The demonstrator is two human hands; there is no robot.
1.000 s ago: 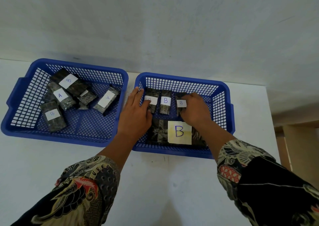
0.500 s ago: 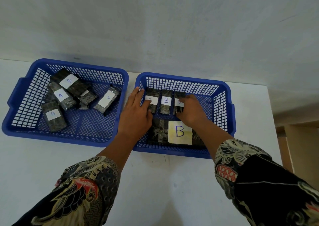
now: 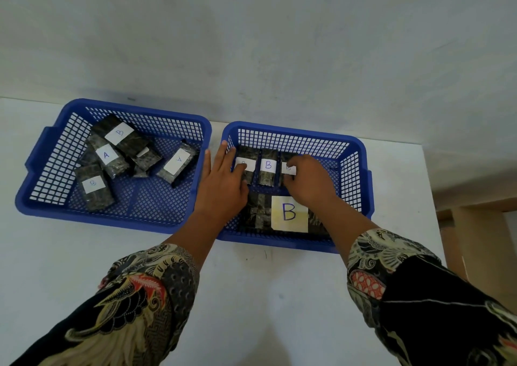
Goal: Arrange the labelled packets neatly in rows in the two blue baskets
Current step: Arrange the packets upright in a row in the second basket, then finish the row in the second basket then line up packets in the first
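My right hand (image 3: 307, 181) is nudging the third B packet (image 3: 288, 168) leftward, closing the row; my left hand (image 3: 221, 186), fingers straight, is bracing the first packet (image 3: 246, 167).

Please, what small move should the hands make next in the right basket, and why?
Probably the right hand should nudge the third small packet close to the middle packet. The left hand steadies the first packet, and the row shows gaps.

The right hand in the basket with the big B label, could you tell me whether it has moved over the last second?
Yes. The right hand slid left along the row, away from the right basket wall.
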